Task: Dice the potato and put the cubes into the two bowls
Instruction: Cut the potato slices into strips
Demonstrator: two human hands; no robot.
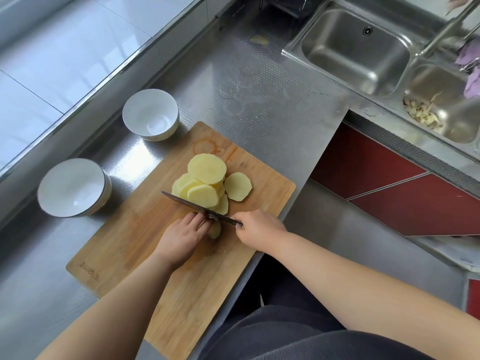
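Several round yellow potato slices lie stacked on the wooden cutting board. My right hand grips the handle of a dark knife, whose blade lies across the board just in front of the slices. My left hand holds the small remaining potato end under the blade, fingers curled on it. Two white bowls stand left of the board, both with nothing in them: the near bowl and the far bowl.
The board lies on a steel counter whose edge runs close to the board's right side. A double steel sink sits at the far right, with peelings in its right basin. A tiled wall runs along the left.
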